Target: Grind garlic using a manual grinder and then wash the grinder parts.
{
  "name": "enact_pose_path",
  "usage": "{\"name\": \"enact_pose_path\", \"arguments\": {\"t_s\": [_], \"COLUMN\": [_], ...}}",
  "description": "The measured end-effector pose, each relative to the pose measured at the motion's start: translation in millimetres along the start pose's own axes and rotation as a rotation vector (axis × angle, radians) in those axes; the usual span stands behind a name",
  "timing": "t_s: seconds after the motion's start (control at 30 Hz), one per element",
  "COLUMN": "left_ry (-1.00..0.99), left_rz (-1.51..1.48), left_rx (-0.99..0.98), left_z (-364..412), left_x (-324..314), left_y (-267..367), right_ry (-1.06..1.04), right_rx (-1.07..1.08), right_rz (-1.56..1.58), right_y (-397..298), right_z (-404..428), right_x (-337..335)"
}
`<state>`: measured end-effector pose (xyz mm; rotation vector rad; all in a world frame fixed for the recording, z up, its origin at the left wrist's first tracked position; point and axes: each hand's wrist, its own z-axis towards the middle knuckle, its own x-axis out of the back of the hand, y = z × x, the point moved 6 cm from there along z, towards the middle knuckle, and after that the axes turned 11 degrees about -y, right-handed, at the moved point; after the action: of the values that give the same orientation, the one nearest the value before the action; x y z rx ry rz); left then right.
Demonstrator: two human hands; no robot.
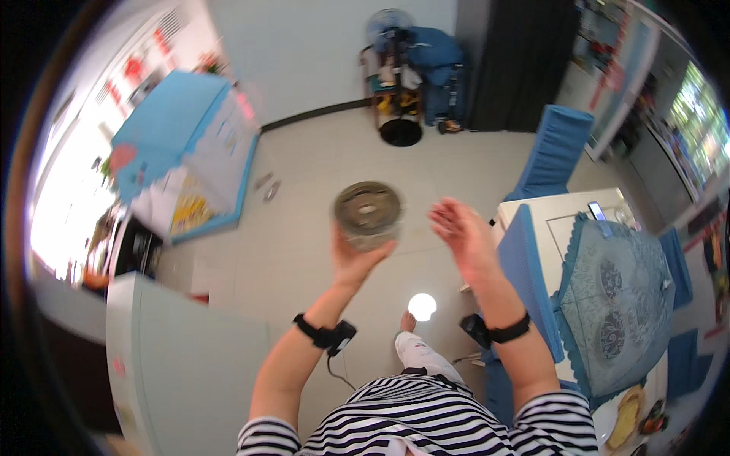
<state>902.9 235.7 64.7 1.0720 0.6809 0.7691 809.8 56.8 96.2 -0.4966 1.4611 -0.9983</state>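
Note:
A round, dark-topped container with clear-looking sides point(368, 211) is held up in front of me, its disc-shaped top facing the camera. My left hand point(356, 259) grips it from below and the side, thumb along its lower edge. To its right, my right hand point(465, 233) is raised apart from it, holding nothing, fingers slightly curled and blurred. Whether the container has anything inside cannot be told. Both wrists wear black straps with small devices.
A table point(562, 219) with a lace food cover point(619, 308) and blue-covered chairs point(553, 148) stands at the right. A pale cabinet point(194, 365) is at lower left, a blue-roofed play tent point(171, 119) at upper left. Slippers point(272, 191) and a fan base point(401, 133) are on the floor.

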Motion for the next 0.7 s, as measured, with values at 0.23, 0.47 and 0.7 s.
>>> {"name": "enact_pose_path", "arguments": {"t_s": [0.23, 0.47, 0.7], "left_ry": [0.094, 0.053, -0.13], "left_rz": [0.107, 0.229, 0.145], "left_rx": [-0.073, -0.106, 0.044], "left_z": [145.1, 306.7, 490.4], "left_x": [66.5, 71.4, 8.6], "left_y": [-53.2, -125.1, -203.2], "right_ry": [-0.04, 0.06, 0.316], "right_rx": [0.071, 0.032, 0.119], "right_rz": [0.048, 0.053, -0.067], "right_y": [1.8, 6.2, -27.8], "right_z": [193.8, 340.5, 456.5], "right_x": [16.5, 92.4, 211.6]}}
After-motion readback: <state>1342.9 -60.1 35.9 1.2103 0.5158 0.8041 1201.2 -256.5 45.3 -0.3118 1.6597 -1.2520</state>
